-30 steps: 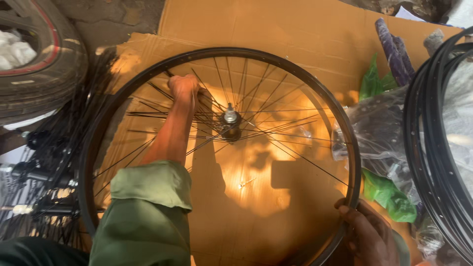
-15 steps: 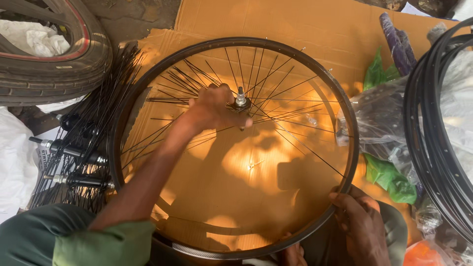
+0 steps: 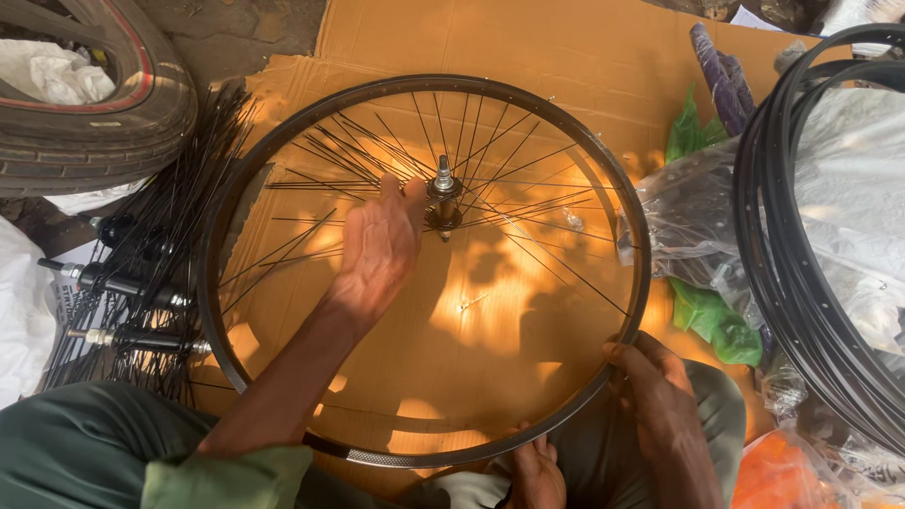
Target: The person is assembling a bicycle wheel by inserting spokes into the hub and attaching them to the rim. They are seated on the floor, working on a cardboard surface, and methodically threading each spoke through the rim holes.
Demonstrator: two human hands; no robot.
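Left hand [image 3: 379, 247], fingers loosely extended, reaches the silver metal hub [image 3: 442, 196] at frame centre — right hand [image 3: 660, 391] grips the black spoked wheel rim [image 3: 617, 174], lower right; steadiness looks key.

Metal wheel on matt cardboard

We see a dark, slightly glossy metal rim [image 3: 633, 198], thin metal spokes [image 3: 528, 240], a shiny hub [image 3: 442, 193], rough brown cardboard [image 3: 528, 47] and crinkled clear plastic bags [image 3: 693, 221].

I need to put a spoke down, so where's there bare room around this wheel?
Bare cardboard lies beyond the rim, up to the purple bundle. Inside the rim, the lower half has no spokes, between the left hand and right hand. Crowded: loose spokes left, plastic bags and stacked rims right.
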